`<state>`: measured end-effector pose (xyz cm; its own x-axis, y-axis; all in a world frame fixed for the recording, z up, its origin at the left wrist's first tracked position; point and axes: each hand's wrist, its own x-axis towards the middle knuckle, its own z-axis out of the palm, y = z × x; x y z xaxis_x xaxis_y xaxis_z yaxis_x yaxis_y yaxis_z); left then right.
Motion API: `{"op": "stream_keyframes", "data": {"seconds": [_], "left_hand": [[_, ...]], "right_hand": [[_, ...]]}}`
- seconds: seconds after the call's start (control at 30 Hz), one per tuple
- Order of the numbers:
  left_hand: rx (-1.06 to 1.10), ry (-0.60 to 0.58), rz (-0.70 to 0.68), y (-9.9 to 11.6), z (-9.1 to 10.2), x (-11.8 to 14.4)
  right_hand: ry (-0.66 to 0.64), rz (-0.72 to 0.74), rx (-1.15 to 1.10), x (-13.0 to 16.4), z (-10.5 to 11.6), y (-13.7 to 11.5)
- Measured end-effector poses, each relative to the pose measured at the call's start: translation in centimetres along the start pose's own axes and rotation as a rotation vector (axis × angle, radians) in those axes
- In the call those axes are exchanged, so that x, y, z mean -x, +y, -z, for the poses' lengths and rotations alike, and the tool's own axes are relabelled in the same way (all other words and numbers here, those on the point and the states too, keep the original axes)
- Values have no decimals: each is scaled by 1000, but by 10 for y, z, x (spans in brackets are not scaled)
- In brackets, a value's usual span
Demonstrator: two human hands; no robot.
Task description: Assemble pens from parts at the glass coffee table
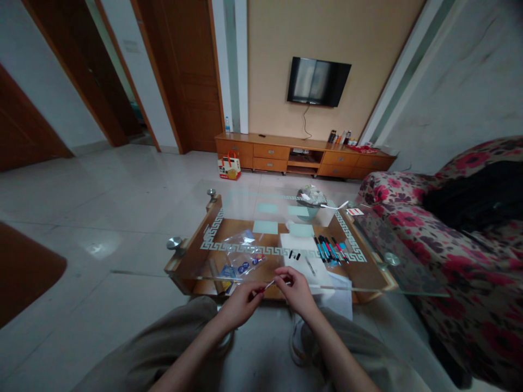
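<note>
My left hand point(244, 302) is closed, its thumb and fingers pinching the reddish lower end of a thin pen part point(269, 285). My right hand point(295, 289) pinches the whitish upper end of the same piece. Both hands are above the front edge of the glass coffee table point(267, 272). Just beyond my right hand lies a slim greyish pen piece point(310, 265), near small black pieces like pen caps point(291, 254). Farther right, several pens point(327, 250) with blue, black and red parts lie in a loose bunch. The held part's exact kind is too small to tell.
Clear plastic packaging point(242, 251) lies on the left of the table, and white paper point(341, 288) at the right front. A bowl-shaped container point(311, 209) stands at the back right. A flowered sofa point(412, 204) borders the right side; a TV cabinet point(269, 158) stands beyond.
</note>
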<state>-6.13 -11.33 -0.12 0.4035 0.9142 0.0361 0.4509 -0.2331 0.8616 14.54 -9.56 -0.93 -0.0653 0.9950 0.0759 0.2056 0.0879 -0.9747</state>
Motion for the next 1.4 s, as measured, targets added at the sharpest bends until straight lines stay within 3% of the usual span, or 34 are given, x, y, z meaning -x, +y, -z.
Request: {"op": "stream_keyframes", "data": {"seconds": [0.3, 0.57, 1.4], "left_hand": [[29, -5, -26, -3, 0, 1], [38, 5, -37, -7, -3, 0], [26, -3, -52, -1, -1, 3]], "right_hand": [[16, -15, -19, -1, 0, 2], [-65, -27, -55, 2, -5, 7], [-55, -5, 39, 3, -5, 5]]}}
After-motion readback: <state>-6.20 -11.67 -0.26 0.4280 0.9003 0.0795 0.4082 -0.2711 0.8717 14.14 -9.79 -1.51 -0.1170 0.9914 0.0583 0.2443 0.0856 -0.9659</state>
